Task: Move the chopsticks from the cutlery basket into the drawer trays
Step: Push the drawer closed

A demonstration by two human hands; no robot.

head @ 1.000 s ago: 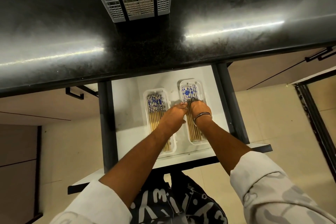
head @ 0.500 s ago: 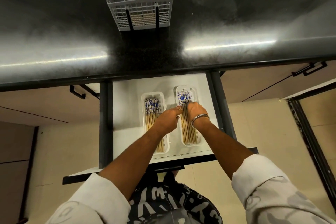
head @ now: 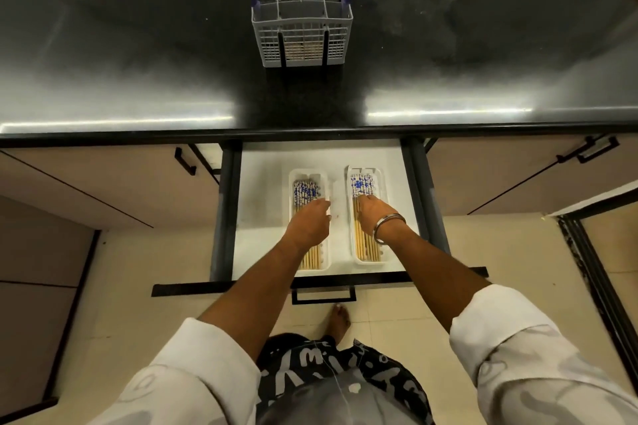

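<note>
The drawer (head: pixel 262 203) under the counter is pulled out, with two white trays side by side in it. In the left tray (head: pixel 292 177) lie wooden chopsticks (head: pixel 305 191) with blue-patterned tops. More of the same chopsticks (head: pixel 362 185) lie in the right tray (head: pixel 382 179). My left hand (head: pixel 309 222) rests on the left tray's chopsticks with bent fingers. My right hand (head: pixel 374 214), a metal bangle on its wrist, touches the right tray's chopsticks with its fingertips. The grey cutlery basket (head: pixel 302 34) with a blue handle stands at the back of the counter. Pale wood shows through its mesh.
The black countertop (head: pixel 138 62) overhangs the back of the drawer. The drawer's front panel and black handle (head: pixel 322 297) jut toward my legs, and my bare foot (head: pixel 340 319) stands just below. Closed cabinet doors flank the drawer on both sides.
My left hand has moved from the right tray across to the left tray. My right hand stays on the right tray's chopsticks. The view has tilted up, showing the whole basket.
</note>
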